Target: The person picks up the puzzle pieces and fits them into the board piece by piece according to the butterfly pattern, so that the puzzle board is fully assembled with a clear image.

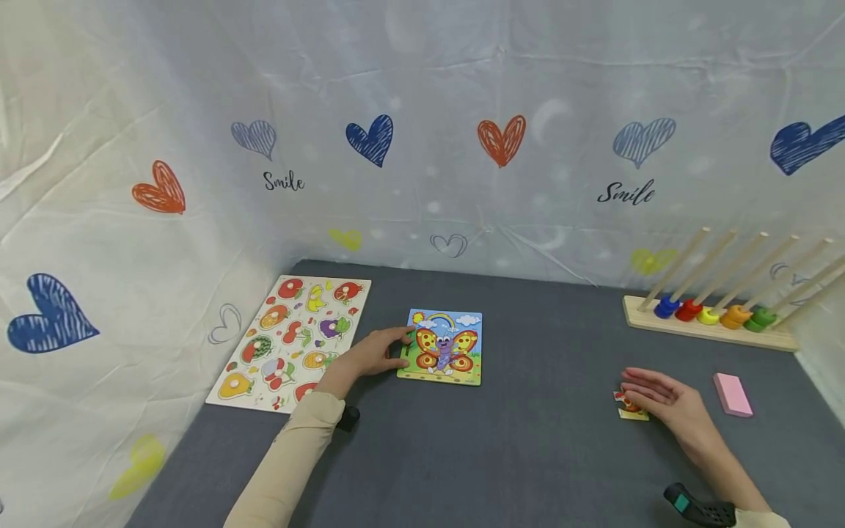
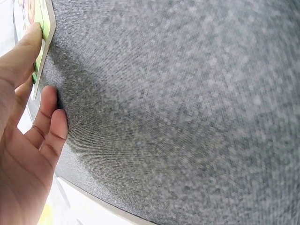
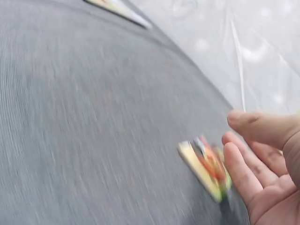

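A square butterfly puzzle lies on the dark grey table left of centre. My left hand holds its left edge, with the thumb at the near corner and a finger farther up. Close in the left wrist view, the thumb presses on the board's edge, and two other fingertips rest beside it. To the right, my right hand is at a small puzzle piece coloured red, yellow and green. The fingers hide part of this piece; in the right wrist view they look nearly straight, the thumb apart from it.
A white fruit peg board lies left of the butterfly puzzle, partly under the left forearm. At the back right stands a wooden stacking rack with coloured rings and tall pegs. A pink block sits right of my right hand. Printed cloth encloses the table.
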The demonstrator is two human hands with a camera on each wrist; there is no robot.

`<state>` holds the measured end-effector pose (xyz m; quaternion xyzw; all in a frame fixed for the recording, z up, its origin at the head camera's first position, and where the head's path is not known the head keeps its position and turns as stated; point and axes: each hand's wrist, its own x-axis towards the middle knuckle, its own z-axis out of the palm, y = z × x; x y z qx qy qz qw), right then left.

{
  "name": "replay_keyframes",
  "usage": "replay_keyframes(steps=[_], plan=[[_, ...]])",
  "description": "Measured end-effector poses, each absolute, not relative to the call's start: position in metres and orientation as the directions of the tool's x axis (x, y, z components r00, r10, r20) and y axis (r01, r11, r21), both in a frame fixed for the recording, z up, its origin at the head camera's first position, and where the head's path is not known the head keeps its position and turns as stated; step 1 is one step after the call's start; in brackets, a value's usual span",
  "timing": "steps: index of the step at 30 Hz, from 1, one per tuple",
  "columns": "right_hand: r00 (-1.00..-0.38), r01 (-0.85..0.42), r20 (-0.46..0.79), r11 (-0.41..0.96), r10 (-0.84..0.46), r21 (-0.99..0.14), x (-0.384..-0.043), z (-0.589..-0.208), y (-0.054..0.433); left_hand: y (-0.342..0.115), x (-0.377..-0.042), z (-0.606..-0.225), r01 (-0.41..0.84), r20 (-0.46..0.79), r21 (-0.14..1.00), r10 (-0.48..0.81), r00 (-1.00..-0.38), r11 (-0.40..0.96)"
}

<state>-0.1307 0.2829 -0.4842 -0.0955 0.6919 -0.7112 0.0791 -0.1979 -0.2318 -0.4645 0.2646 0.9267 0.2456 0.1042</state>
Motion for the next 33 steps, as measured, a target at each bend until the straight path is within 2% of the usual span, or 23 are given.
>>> replay_keyframes(steps=[7, 12, 16, 21, 24, 28, 30, 33], plan=[[-0.971, -0.107, 0.024, 0.341, -0.236, -0.934, -0.126, -0.488, 0.306, -0.231, -0.198, -0.464, 0.444, -0.065, 0.504, 0.545, -0.836, 0.741], [-0.950, -0.233, 0.087, 0.499, -0.299, -0.835, -0.124, -0.492, 0.310, -0.230, -0.197, -0.463, 0.446, -0.065, 0.507, 0.549, -0.834, 0.737], [-0.935, -0.321, 0.167, 0.544, -0.314, -0.775, -0.126, -0.495, 0.309, -0.230, -0.197, -0.462, 0.443, -0.063, 0.505, 0.544, -0.837, 0.740], [-0.926, -0.356, 0.207, 0.551, -0.314, -0.755, -0.131, -0.494, 0.307, -0.230, -0.197, -0.462, 0.439, -0.065, 0.503, 0.539, -0.840, 0.745], [-0.942, -0.320, 0.176, 0.596, -0.287, -0.737, -0.132, -0.492, 0.304, -0.230, -0.197, -0.462, 0.439, -0.065, 0.506, 0.541, -0.839, 0.742], [-0.976, -0.191, 0.075, 0.635, -0.205, -0.749, -0.131, -0.487, 0.296, -0.231, -0.197, -0.462, 0.440, -0.065, 0.504, 0.541, -0.839, 0.743], [-0.985, -0.112, 0.009, 0.603, -0.170, -0.790, -0.130, -0.484, 0.290, -0.231, -0.197, -0.463, 0.441, -0.063, 0.502, 0.540, -0.839, 0.744], [-0.983, 0.037, -0.117, 0.476, -0.139, -0.879, -0.131, -0.479, 0.279, -0.231, -0.197, -0.463, 0.438, -0.064, 0.503, 0.538, -0.841, 0.745]])
